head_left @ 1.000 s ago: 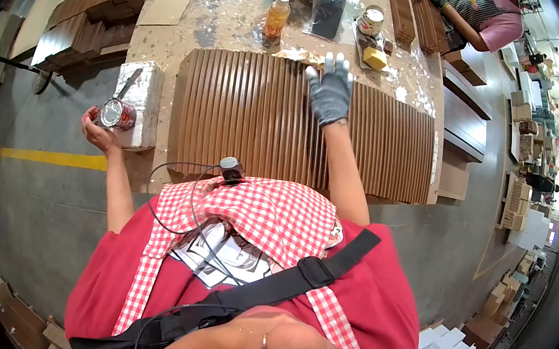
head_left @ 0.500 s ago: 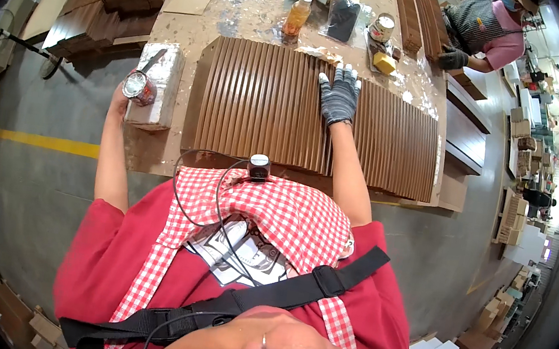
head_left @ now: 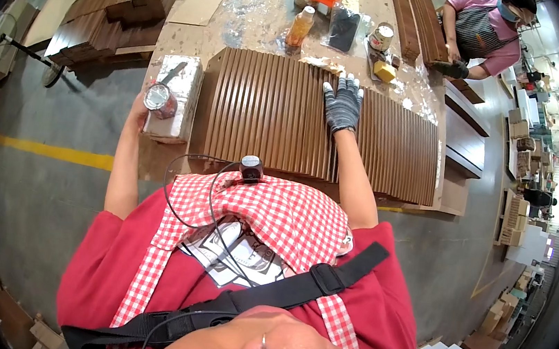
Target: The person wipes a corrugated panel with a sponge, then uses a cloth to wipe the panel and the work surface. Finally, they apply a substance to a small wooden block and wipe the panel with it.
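My left hand (head_left: 139, 108), bare, rests against the left side of a whitish, paint-smeared block (head_left: 181, 110); its fingers are mostly hidden. On top of the block stand a small open can (head_left: 162, 103) with a pale, crusted rim and a flat dark stick-like tool (head_left: 174, 74). My right hand (head_left: 343, 107) wears a grey striped glove with white fingertips. It lies flat, fingers spread, across a row of brown wooden slats (head_left: 266, 113) packed side by side. The slats fan slightly toward the right.
Beyond the slats on the worktable (head_left: 198, 14) are an orange-liquid bottle (head_left: 300, 27), a dark pad in clear plastic (head_left: 344, 30), another can (head_left: 381, 37) and a yellow sponge-like block (head_left: 384, 71). A co-worker (head_left: 485, 32) stands at far right. Brown boards (head_left: 115, 8) are stacked left.
My left hand and the block with its can have shifted right, closer to the slats. My right hand stays on the slats. The co-worker's arms have moved, and the view has tilted slightly.
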Motion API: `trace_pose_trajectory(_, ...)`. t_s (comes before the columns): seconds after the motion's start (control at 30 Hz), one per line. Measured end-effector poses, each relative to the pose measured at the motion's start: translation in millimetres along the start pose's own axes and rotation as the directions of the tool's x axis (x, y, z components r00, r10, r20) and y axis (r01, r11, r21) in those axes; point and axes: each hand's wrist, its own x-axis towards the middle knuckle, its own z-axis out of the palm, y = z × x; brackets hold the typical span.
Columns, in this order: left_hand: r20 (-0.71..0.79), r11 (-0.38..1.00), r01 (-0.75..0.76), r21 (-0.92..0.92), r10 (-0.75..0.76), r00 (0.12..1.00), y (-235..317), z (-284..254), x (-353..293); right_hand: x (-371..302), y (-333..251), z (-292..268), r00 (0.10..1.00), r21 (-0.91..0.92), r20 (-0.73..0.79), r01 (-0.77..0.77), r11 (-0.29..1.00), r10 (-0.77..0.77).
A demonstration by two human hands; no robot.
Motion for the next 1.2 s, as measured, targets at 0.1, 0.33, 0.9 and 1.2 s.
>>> trace_pose_trajectory(0.1,-0.046,0.999,0.012,-0.035,-0.013,0.999,-7,7,-2,0,2,2,1.0,-0.001,-0.02,0.005,1.0,-0.005)
trace_pose_trajectory(0.33,0.112,0.979,-0.027,-0.203,0.051,0.992,-18,-14,19,2,4,11,0.998,0.025,-0.04,0.052,0.998,-0.051)
trace_pose_trajectory(0.9,-0.525,0.347,-0.754,0.558,0.851,0.003,76,50,-67,-10,-5,-31,0.986,0.138,-0.103,0.141,0.98,-0.127)
trace_pose_trajectory(1.2,-0.081,0.399,-0.884,0.245,0.917,0.391,86,207,-94,128,81,-52,0.979,0.043,0.19,0.071,0.997,-0.078)
